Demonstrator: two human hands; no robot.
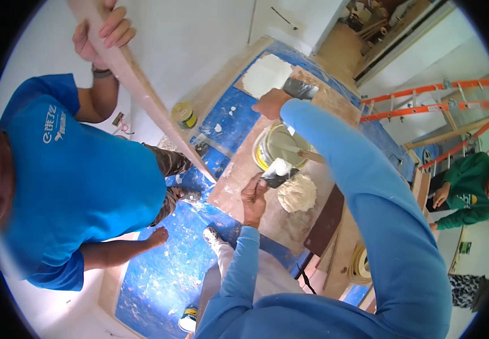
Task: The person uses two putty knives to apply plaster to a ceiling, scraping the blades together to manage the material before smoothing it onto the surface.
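Observation:
My left hand (254,196) is closed around a putty knife (275,179), whose dark blade carries white putty. That blade is beside a tub of pale putty (283,138). A wooden-handled tool (311,155) leans across the tub's rim. A round heap of cream putty (297,193) sits on the board (233,186), right of the left hand's knife. Beyond the tub, my right hand (272,104) is closed on a second putty knife (301,89); its wide dark blade points right, and the handle is mostly hidden. A white putty-coated patch (267,74) lies past this hand.
At left, a person in a blue shirt (103,181) holds a long wooden plank (137,85) slanting toward the board. An open can (183,114) stands by the wall. Orange ladders (425,110) and a person in green (470,186) are at right. Blue sheeting (148,282) covers the floor.

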